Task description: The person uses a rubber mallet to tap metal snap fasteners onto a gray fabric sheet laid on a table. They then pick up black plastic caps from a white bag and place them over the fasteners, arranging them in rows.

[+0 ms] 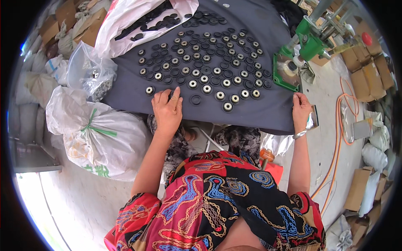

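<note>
A dark grey cloth-covered table (268, 111) carries several rows of small black rings, many with a silver bearing in the middle (204, 79). My left hand (168, 109) lies flat near the front edge, fingers spread over a black ring next to a bearing wheel (150, 90). An empty black ring (195, 99) lies just right of it. My right hand (301, 109) rests on the table's front right corner, fingers loosely curled on the cloth; it seems to hold nothing. A bracelet sits on that wrist.
A green hand press (307, 44) stands at the table's right edge. A white bag spilling loose black rings (142, 21) lies at the back. Tied white sacks (98, 134) and a clear bag of parts (94, 77) sit left. Orange hose (337, 134) and cardboard boxes (368, 73) lie right.
</note>
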`<state>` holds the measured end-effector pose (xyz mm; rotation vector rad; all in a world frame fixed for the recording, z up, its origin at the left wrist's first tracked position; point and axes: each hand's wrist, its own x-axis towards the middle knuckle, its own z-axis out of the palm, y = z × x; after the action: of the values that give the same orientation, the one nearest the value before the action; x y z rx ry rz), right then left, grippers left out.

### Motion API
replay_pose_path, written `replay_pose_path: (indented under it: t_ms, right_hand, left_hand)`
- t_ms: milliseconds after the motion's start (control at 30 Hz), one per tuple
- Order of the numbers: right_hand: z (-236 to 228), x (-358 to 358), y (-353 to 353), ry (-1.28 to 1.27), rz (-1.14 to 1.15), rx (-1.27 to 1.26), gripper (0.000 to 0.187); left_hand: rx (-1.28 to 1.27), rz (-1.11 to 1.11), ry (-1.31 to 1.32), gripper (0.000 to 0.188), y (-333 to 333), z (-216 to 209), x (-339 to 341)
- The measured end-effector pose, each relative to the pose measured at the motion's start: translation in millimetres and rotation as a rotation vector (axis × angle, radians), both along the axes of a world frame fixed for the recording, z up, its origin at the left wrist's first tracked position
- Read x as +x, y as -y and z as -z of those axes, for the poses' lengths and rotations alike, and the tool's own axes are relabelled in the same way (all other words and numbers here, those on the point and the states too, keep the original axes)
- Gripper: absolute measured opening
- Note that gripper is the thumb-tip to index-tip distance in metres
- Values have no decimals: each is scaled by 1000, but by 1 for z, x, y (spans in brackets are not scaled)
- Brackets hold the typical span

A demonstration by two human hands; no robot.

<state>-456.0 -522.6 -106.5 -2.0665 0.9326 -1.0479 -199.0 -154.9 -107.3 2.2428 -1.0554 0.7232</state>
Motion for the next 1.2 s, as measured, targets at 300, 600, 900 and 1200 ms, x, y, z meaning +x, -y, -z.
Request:
replay_pose_path:
  t_ms: [300, 600, 900, 1200]
  right_hand:
    - [-2, 0, 1, 13, -21, -36, 13]
    - [0, 2, -1, 69, -43, -16, 12]
    - [0, -1, 0, 47, -21, -20, 13]
    - [0, 1, 1, 47, -20, -73, 13]
  left_hand:
    - [122, -9, -4, 36, -2, -7, 1]
    - [75, -17, -6, 34, -2, -2, 1]
    - [-16, -21, 160, 34, 18, -33, -28]
    - [233, 242, -240, 31, 33, -40, -31]
